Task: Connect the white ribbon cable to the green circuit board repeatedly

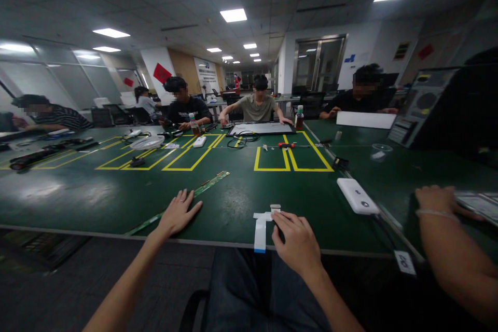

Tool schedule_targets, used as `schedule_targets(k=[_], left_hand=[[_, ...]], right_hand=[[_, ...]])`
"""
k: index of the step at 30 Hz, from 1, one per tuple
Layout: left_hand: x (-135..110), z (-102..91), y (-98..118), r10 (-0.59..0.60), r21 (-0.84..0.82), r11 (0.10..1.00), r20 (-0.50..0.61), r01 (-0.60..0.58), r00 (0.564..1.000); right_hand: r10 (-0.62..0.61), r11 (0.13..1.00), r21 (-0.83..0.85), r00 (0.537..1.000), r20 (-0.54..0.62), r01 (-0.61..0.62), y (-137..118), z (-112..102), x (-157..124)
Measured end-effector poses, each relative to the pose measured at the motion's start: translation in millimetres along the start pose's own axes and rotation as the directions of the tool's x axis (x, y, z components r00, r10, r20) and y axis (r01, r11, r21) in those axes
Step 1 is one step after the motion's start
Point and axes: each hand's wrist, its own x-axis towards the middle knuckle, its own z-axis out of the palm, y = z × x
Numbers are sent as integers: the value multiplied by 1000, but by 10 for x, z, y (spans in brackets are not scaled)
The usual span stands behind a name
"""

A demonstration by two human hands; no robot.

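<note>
My left hand [177, 213] lies flat on the green table [97, 197], fingers spread, resting on or just beside a long thin green circuit strip [210, 181] that runs diagonally toward the table's near edge. My right hand [293, 238] rests near the front edge with its fingers bent down onto the table beside a white flat ribbon cable [261, 228], which has a blue tip and hangs slightly over the edge. Whether the fingers pinch the cable I cannot make out.
A white power bank [357, 195] lies to the right. A neighbour's forearm [447, 238] reaches in at the right. Across the table, people sit at a flat panel [260, 128], bottles, cables and a red-handled tool [287, 145]. Yellow tape boxes [291, 158] mark the table.
</note>
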Motion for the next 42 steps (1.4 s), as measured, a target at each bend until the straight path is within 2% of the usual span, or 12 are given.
schedule_targets(k=[4,7,10,13,16,24,29,34,38,42], left_hand=[[133,-16,701,231,-98,968,-20,-231,973],[213,-57,1120,353,-151,924,-24,-352,935],[262,-98,1430,435,-198,882,-5,-427,900],[273,-125,1630,513,-247,834,14,-494,859],[237,-152,1714,571,-276,788,-5,-550,821],[31,-179,1759,665,-307,695,-69,-650,744],[-41,-159,1862,664,-263,697,-112,-666,739],[-116,-246,1936,661,-248,684,-186,-686,727],[-200,-280,1977,706,-298,633,-155,-714,691],[-237,-269,1989,690,-328,641,-150,-694,708]], right_hand=[[-6,1000,0,1000,17,6,1,-10,6],[-12,1000,0,1000,29,12,2,-17,8],[-20,1000,3,1000,23,20,5,-15,3],[-31,1000,7,999,9,31,10,-5,-8],[-39,999,19,999,-2,39,12,3,-20],[-46,997,66,998,-32,48,4,-6,-19],[-55,997,60,998,-8,56,21,27,-19],[-53,998,41,998,20,52,34,51,-25],[-60,997,53,998,16,59,32,50,-21],[-45,997,59,999,1,45,23,35,-16]])
